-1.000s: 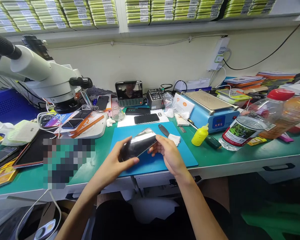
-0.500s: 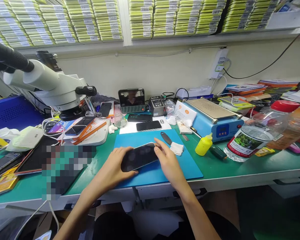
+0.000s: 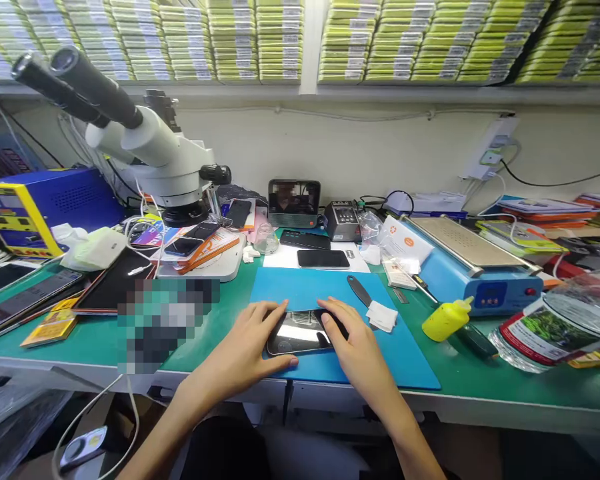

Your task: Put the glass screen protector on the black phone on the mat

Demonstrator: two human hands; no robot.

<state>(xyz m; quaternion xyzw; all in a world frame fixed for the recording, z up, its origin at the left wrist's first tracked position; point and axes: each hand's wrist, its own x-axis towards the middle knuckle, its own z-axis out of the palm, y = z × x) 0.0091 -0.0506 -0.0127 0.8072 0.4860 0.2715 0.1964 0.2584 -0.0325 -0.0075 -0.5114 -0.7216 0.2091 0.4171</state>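
A smartphone (image 3: 300,335) with a dark, glossy screen lies level on or just above the blue mat (image 3: 405,360); the exact gap cannot be made out. My left hand (image 3: 253,340) grips its left end, thumb along the near edge and fingers at the far edge. Around the right end closes my right hand (image 3: 353,343), its thumb over the screen. Light reflects brightly off the glass. Right of the phone, a black-handled brush (image 3: 359,289) rests beside a folded white wipe (image 3: 382,316). Behind the mat lies another black phone (image 3: 323,259).
A microscope (image 3: 165,160) stands at the left behind stacked boxes and phones. To the right are a yellow squeeze bottle (image 3: 446,321), a blue heating plate (image 3: 500,293) and a large water bottle (image 3: 545,333). A propped-up screen (image 3: 294,198) stands by the wall.
The phone has gone from tilted to nearly level, and its screen now shows a bright reflection. My right hand has shifted further over its right end. The head view has turned left.
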